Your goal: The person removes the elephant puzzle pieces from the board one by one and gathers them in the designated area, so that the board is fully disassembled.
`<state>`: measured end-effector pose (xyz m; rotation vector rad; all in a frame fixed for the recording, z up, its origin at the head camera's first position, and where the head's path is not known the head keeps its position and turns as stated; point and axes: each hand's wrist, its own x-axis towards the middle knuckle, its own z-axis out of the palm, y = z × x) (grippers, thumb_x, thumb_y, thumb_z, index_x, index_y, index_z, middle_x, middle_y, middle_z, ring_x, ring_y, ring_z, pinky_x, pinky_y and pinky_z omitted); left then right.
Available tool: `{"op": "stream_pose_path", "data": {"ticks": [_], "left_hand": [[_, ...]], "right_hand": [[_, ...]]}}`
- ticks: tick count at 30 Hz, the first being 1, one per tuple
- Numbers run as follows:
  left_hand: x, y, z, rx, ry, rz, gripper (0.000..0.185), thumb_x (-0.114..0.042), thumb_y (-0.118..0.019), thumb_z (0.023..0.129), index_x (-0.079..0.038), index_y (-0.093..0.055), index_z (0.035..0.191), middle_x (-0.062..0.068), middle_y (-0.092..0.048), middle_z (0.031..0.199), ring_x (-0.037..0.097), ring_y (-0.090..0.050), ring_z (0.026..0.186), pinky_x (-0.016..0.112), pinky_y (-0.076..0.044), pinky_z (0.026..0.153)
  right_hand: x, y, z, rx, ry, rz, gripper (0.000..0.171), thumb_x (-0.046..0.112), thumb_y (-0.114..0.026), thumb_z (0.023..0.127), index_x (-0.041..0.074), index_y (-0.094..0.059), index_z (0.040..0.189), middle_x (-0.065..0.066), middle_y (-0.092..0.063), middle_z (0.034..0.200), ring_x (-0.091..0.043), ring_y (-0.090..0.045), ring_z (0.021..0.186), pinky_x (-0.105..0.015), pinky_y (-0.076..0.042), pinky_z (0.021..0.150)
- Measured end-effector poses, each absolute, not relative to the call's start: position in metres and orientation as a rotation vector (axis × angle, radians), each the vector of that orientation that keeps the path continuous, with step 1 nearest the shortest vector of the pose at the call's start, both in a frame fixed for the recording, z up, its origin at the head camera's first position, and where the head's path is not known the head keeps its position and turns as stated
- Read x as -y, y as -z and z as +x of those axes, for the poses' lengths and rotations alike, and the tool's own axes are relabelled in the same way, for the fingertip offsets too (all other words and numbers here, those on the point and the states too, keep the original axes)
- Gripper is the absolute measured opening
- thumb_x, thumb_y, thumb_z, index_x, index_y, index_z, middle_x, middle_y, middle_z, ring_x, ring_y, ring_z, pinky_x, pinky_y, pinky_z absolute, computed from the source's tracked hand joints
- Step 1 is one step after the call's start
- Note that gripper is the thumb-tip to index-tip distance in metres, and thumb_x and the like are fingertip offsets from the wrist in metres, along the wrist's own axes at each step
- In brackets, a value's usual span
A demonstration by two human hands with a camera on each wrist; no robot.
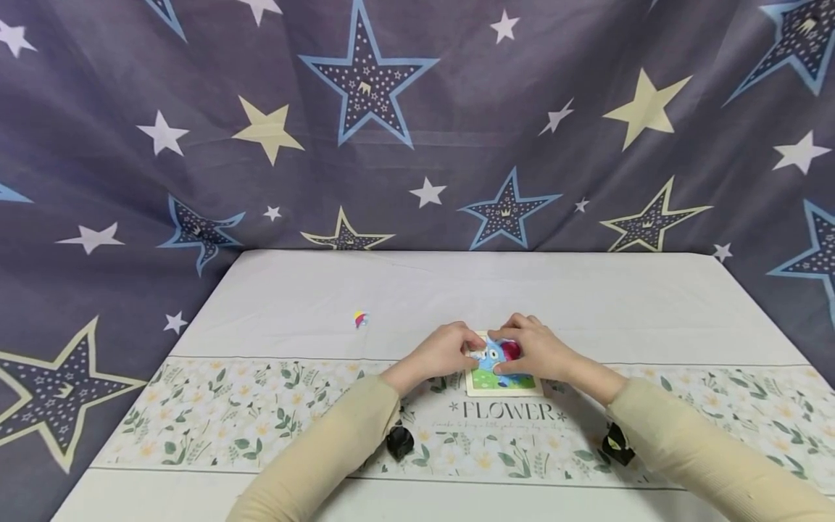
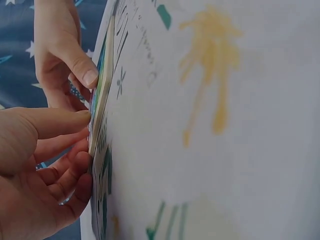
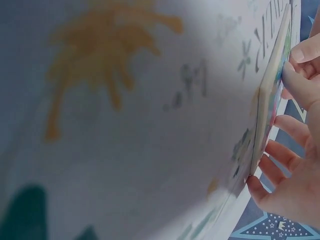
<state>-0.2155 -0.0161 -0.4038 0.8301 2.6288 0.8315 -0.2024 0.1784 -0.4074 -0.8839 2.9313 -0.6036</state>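
A flat jigsaw puzzle board (image 1: 505, 383) with a blue elephant on green grass lies on the table, seen edge-on in both wrist views. My left hand (image 1: 450, 348) is at its left side, thumb and forefinger pinching a small pale puzzle piece (image 1: 479, 354) by the elephant's trunk; fingers hide most of the piece. My right hand (image 1: 536, 349) holds the board from the right, thumb on the elephant and fingers at the far edge. In the left wrist view the left thumb (image 2: 62, 121) meets the board's face. The two hands nearly meet over the picture.
A small loose puzzle piece (image 1: 361, 319), yellow, red and blue, lies farther back to the left. A floral table runner (image 1: 241, 417) with "FLOWER" lettering crosses the white table (image 1: 300, 290). Behind hangs a dark curtain (image 1: 417, 159) with stars. Black devices sit at both wrists.
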Motion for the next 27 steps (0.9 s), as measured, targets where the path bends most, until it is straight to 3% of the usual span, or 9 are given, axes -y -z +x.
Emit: {"op": "stream_pose_path", "data": {"ticks": [27], "left_hand": [[0.0167,0.4068,-0.2166,-2.625,-0.812,0.874,0.024,-0.015,-0.068,0.071,-0.014,-0.064,0.095,-0.005,-0.050,0.082,0.005,-0.044,0.068,0.017,-0.037,0.060]], "right_hand": [[-0.1771,0.4100,-0.2019,-2.936,0.623,-0.863,0.060,0.043,-0.069,0.064,0.013,-0.055,0.114,-0.001,-0.048,0.099,-0.019,-0.042,0.088,-0.038,-0.035,0.074]]}}
